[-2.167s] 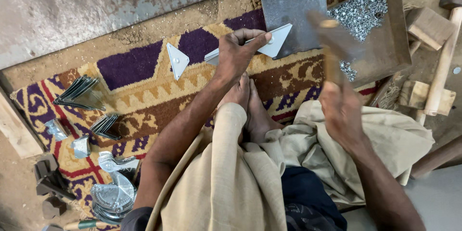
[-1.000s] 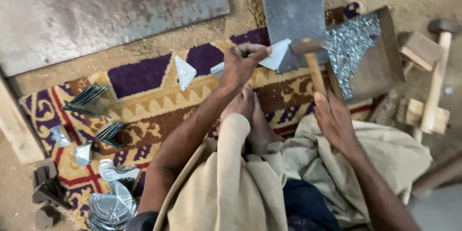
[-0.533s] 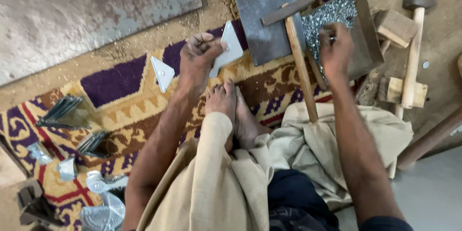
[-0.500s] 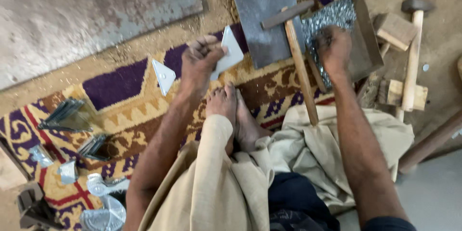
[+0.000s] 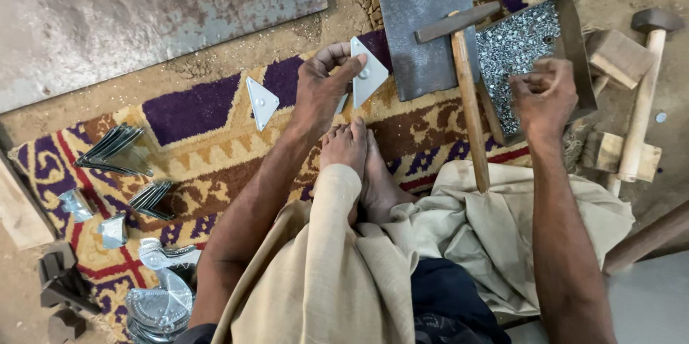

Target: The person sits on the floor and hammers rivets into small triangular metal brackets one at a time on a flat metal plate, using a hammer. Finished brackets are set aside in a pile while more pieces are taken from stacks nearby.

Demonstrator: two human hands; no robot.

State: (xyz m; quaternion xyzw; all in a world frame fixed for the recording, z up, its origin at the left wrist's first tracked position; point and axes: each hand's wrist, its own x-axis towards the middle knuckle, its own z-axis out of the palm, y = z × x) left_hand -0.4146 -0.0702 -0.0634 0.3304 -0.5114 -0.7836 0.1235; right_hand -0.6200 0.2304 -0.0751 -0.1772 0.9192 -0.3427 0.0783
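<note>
My left hand (image 5: 321, 86) pinches a flat triangular metal piece (image 5: 367, 71) over the patterned rug (image 5: 186, 143), just left of a dark steel block (image 5: 423, 14). My right hand (image 5: 543, 93) hovers with fingers curled over the near edge of a metal tray of small rivets (image 5: 520, 50); whether it pinches a rivet I cannot tell. A hammer with a wooden handle (image 5: 468, 100) lies with its head on the steel block and its handle resting on my lap. A second triangular piece (image 5: 260, 101) lies on the rug to the left.
A large rusty metal sheet (image 5: 158, 14) lies at the far left. Bundles of metal pieces (image 5: 115, 154) and shiny stamped parts (image 5: 161, 301) sit on the rug's left side. A wooden mallet (image 5: 642, 93) and wood blocks (image 5: 621, 57) lie right of the tray.
My right hand let go of the hammer, which now rests on the steel block, reached into the rivet tray, and has pulled back with fingers curled. My left hand keeps hold of the triangle.
</note>
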